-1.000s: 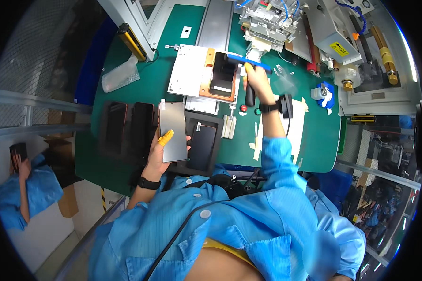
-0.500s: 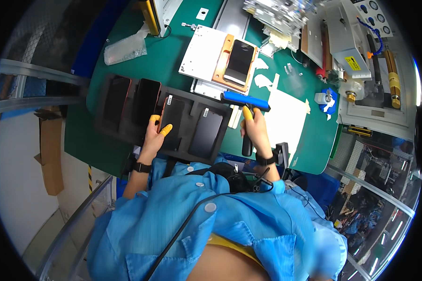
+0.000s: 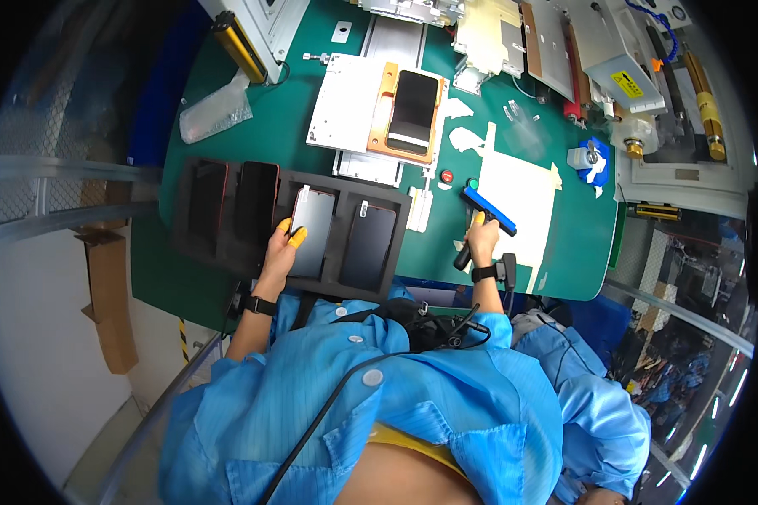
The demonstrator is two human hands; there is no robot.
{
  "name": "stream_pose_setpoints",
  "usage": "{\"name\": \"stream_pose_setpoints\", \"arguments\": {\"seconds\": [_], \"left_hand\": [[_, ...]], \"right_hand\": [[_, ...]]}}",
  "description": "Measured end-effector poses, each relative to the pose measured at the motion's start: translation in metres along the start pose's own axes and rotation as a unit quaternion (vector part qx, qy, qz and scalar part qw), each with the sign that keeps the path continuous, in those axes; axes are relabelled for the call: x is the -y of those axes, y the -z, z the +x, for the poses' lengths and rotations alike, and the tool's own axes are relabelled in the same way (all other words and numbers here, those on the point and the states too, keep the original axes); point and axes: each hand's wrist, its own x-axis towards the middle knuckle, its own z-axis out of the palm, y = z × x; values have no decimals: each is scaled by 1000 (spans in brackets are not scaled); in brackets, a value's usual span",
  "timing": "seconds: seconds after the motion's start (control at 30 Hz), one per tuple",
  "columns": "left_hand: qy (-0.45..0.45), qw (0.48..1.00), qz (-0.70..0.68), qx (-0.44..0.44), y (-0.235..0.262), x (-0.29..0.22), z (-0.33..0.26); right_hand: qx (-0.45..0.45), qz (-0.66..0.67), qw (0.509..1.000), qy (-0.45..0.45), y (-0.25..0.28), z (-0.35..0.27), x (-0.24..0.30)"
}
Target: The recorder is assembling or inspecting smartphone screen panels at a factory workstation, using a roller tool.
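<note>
My left hand (image 3: 279,255), with yellow finger cots, is closed on the left edge of a phone (image 3: 313,240) that lies in a slot of the black foam tray (image 3: 403,210). Its thumb rests over the screen's edge; the phone's face looks pale grey and bears a small white label at the top. My right hand (image 3: 483,241) grips a hand roller by its black handle, with the blue roller (image 3: 489,210) above the white sheet's left part. Another phone (image 3: 369,242) with a label sits in the tray's right slot. Two dark phones (image 3: 257,194) occupy slots to the left.
Beyond the tray, an orange fixture (image 3: 381,109) on a white metal plate (image 3: 338,105) holds a dark phone (image 3: 413,105). Red (image 3: 446,176) and green buttons stand near the white sheet (image 3: 522,202). A clear plastic bag (image 3: 215,114) lies far left; machinery lines the right.
My right hand has moved right with the roller, which is now tilted the other way, uncovering the buttons. The phone at my left hand now looks flatter and paler.
</note>
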Motion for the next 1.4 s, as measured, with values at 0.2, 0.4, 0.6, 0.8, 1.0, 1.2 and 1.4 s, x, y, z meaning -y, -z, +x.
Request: {"name": "stream_pose_setpoints", "arguments": {"seconds": [0.2,0.4,0.6,0.8,1.0,1.2,1.4], "left_hand": [[69,992,-95,-36,6,6,5],[103,984,-146,-6,1,-10,-3],[52,993,-110,2,-10,-26,0],[55,987,-149,31,28,14,16],[30,996,-75,-33,12,20,13],[-147,935,319,-57,-20,-8,-3],[-174,883,432,-50,-13,1,-5]], "right_hand": [[-12,191,980,55,32,85,-44],[-1,232,973,13,27,66,-23],[20,86,996,30,22,13,10],[-101,260,958,-62,29,106,-41],[-159,228,953,-123,6,26,-36],[-100,145,972,-157,-2,6,-31],[-303,-114,944,64,10,-27,28]]}}
